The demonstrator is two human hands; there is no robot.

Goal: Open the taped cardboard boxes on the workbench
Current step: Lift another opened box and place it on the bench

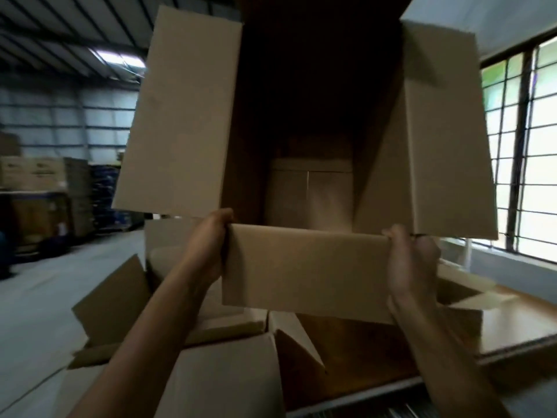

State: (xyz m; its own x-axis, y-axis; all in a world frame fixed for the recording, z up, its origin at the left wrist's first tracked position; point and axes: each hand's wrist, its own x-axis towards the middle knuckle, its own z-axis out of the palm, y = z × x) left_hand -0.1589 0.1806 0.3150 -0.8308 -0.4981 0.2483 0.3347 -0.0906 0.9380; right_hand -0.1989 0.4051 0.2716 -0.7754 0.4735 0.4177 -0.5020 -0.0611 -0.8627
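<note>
A large open cardboard box (pixel 304 273) is lifted in front of me, its mouth facing the camera and its flaps spread out left, right and down. The inside is dark and looks empty down to the bottom panel. My left hand (pixel 208 245) grips the box's left edge beside the lower flap. My right hand (pixel 410 260) grips the right edge of the same flap, fingers curled round the cardboard. Below the lifted box lie other opened cardboard boxes (pixel 223 372) with flaps standing up.
A wooden workbench top (pixel 518 324) shows at the lower right, with a pale flap lying on it. Barred windows (pixel 524 146) fill the right wall. Stacked cartons and pallets (pixel 45 191) stand far left across a concrete floor.
</note>
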